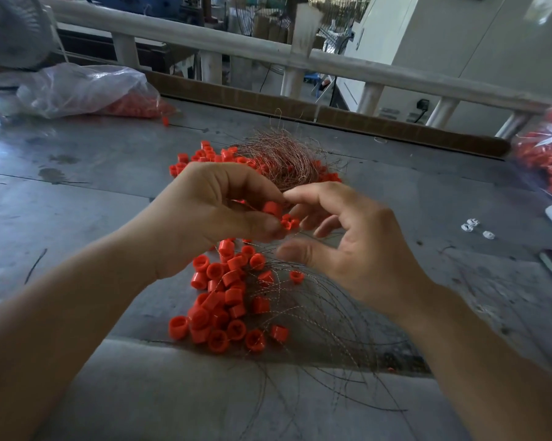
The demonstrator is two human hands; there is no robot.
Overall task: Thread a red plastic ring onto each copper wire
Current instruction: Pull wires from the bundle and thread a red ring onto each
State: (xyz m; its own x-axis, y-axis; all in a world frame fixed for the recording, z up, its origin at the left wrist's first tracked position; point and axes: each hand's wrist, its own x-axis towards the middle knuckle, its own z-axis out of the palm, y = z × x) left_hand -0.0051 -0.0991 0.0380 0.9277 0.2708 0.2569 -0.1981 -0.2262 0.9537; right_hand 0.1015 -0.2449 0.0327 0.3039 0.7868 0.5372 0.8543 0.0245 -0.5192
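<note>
left hand (211, 211) pinching ring (290, 223), bag (74, 85) of red rings (134, 107)

Soft daylight from beyond the railing (332, 63), faint shadows, glare at left, bowed edges, slight motion blur.

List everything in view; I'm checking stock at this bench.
loose red plastic rings: dozens, red, two piles, near and far
held red plastic rings: two, red, pinched mid-air, centre
thin copper wires: many, copper, fanned by the near pile
tangled copper wire bundle: one, copper, by the far pile
clear plastic bags of rings: two, clear, far left and right edge
small white plastic pieces: few, white, right
grey worktable: one, grey, underneath
white fan: one, white, top left
white railing: one, white, behind table
left hand: one, pinching held rings
right hand: one, fingers curled, grip unclear
</note>
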